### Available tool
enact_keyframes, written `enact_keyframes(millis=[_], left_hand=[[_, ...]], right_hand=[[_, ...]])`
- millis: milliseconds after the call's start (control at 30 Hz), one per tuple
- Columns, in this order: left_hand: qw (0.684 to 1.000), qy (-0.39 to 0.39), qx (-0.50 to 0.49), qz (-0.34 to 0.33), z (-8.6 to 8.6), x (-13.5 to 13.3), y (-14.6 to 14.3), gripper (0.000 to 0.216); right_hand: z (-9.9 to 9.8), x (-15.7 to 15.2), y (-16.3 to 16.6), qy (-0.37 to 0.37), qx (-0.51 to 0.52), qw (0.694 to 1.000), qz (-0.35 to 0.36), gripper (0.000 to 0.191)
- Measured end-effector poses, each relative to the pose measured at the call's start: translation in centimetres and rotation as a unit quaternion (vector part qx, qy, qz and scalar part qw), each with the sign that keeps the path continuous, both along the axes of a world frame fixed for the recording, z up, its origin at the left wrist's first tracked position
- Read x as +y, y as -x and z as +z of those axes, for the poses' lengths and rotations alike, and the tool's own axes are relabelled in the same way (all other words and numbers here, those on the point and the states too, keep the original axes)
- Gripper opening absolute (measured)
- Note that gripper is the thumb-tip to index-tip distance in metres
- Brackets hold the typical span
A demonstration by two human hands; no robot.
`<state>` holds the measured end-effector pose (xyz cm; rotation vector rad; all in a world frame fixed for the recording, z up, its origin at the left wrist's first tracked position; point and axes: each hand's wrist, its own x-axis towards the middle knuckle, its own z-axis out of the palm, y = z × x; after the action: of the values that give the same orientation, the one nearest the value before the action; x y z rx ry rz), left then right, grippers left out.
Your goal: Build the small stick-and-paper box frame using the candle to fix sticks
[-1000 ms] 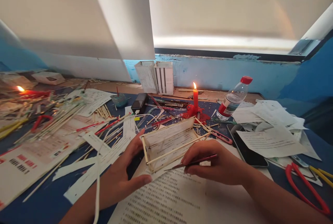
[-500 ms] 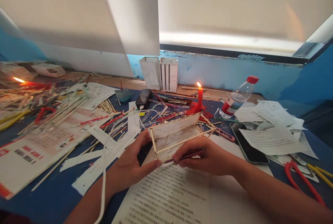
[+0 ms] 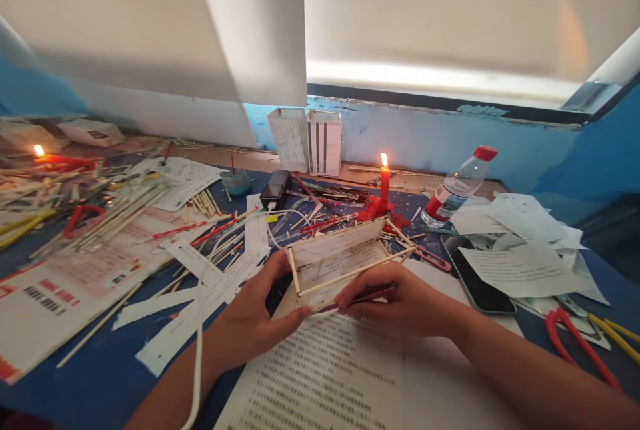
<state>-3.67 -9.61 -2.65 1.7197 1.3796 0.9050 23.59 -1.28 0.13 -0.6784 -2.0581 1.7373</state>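
"Since the long open box of pale wooden sticks and printed white paper (image 3: 345, 260) is held above the printed white sheet (image 3: 310, 377), what worries you?"

"The lit red wax candle (image 3: 385, 187), which shows just beyond the box's far end. Were the box pushed forward, its paper could scorch or catch, I'd judge."

"And the grip?"

"The left hand (image 3: 255, 310) is spread round the near left corner, thumb and fingers either side. The right hand (image 3: 400, 303) pinches a slim, dark reddish tool (image 3: 375, 293) against the near side; pressing too hard might bow a stick or crack a joint. The slack white cable (image 3: 199, 350) by the left forearm might snag, too."

"How does the box look?"

"Aslant, its open side upward, with print on its inner faces. A bare stick runs along the near top edge, meeting another at a pointed right corner. The right fingers cover part of the near side, so I can't tell whether it's papered."
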Motion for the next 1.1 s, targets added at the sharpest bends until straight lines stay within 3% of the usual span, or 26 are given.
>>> enact_keyframes(millis=[533, 833, 1100], left_hand=[[0.999, 0.009, 0.029, 0.012, 0.3, -0.1, -0.2, 0.069], [0.999, 0.020, 0.030, 0.008, 0.3, 0.0, -0.3, 0.070], [1.000, 0.002, 0.023, -0.006, 0.6, 0.1, -0.3, 0.063]], right_hand=[[1.0, 0.8, -2.4, 0.004, -0.035, 0.999, -0.030, 0.022], [0.1, 0.1, -0.3, 0.056, -0.003, 0.998, -0.016, 0.026], [0.6, 0.5, -1.4, 0.016, -0.026, 0.999, -0.029, 0.025]])
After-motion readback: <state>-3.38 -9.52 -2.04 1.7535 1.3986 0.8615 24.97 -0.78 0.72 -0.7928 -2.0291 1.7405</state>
